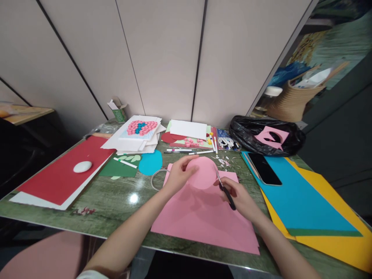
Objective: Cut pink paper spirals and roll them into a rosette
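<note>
A round piece of pink paper (203, 173) is pinched at its left edge by my left hand (181, 174), thumb on top. Black-handled scissors (227, 195) are in my right hand (236, 195), with their blades at the right edge of the circle. Beneath both hands lie large pink sheets (203, 223) on the green marbled table. A roll of tape (158, 179) touches the left side of these sheets. Small paper scraps (226, 161) lie just behind my right hand.
Left are a red sheet (69, 166), a blue paper disc (150, 162) and white papers with a pink-and-blue piece (141, 127). Right are a phone (265, 169), blue sheets (308, 201), yellow sheets (343, 248) and a black bag (244, 133). Markers (179, 150) lie behind.
</note>
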